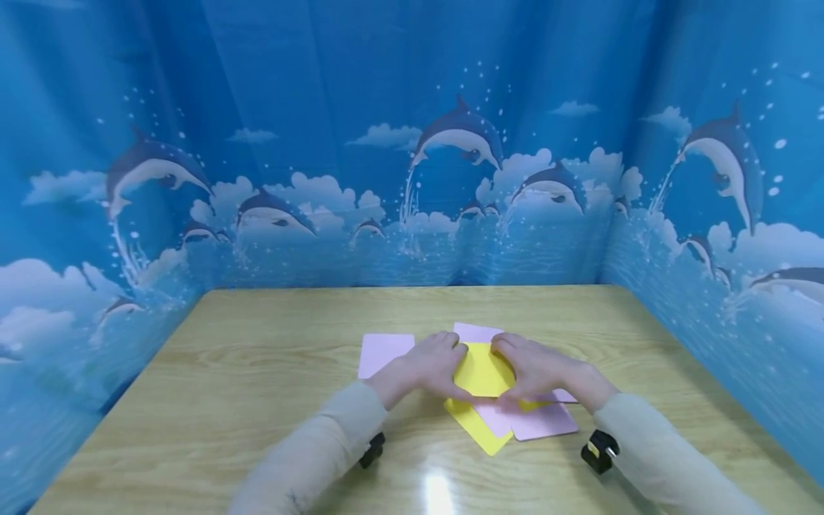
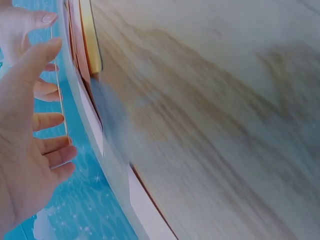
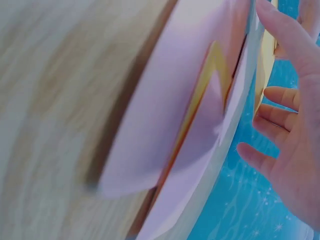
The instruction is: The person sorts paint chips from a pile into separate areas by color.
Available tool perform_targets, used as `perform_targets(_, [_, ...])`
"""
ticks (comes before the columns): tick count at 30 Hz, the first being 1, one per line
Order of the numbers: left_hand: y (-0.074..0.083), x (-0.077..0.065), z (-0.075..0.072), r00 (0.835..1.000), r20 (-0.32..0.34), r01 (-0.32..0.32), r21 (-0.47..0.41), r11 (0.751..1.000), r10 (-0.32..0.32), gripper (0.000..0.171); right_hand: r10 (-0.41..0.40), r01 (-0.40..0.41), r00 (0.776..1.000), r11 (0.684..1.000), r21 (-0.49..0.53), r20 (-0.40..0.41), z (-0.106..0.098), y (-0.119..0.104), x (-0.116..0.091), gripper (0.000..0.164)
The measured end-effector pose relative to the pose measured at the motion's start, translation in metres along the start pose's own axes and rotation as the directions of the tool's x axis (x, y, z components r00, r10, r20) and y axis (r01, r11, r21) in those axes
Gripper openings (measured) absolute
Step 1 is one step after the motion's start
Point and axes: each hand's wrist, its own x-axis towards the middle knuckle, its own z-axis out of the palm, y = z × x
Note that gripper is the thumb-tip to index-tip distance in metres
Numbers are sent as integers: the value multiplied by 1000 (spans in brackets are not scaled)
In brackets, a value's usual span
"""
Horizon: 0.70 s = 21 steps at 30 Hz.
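Note:
Both hands hold a yellow square card (image 1: 484,373) by its opposite sides, raised over a loose pile of cards. My left hand (image 1: 436,365) grips its left side, thumb near the front corner and fingers at the back. On the other side my right hand (image 1: 539,366) grips it the same way. Seen edge-on in the left wrist view, the held card (image 2: 60,95) is clear of the table. Beneath lie overlapping cards: a yellow one (image 1: 478,429) at the front, a pink one (image 1: 543,422) at the front right, another pink one (image 1: 475,332) behind. The hands hide part of the pile.
A single pink card (image 1: 385,352) lies apart, left of the pile and beside the left forearm. The wood-grain table (image 1: 257,365) is bordered at the back and sides by a blue dolphin-print curtain (image 1: 360,179). Dark wrist devices (image 1: 599,452) sit under the sleeves.

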Motion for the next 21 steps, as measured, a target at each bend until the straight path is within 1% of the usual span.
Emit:
perform_targets(4, [-10, -8, 0, 999, -28, -23, 18, 1000, 24, 73, -73, 73, 996, 997, -5, -56, -1, -7, 9, 71])
perform_targets(9, [-20, -19, 1, 997, -54, -58, 41, 997, 61, 71, -108, 106, 990, 994, -24, -89, 0, -17, 16, 65])
perform_targets(16, [-31, -39, 0, 995, -73, -69, 32, 997, 71, 73, -169, 163, 979, 985, -59, -114, 0, -33, 25, 70])
perform_targets(21, [-36, -53, 1, 996, -64, -63, 4, 998, 63, 75, -202, 193, 973, 978, -81, -115, 4, -45, 33, 72])
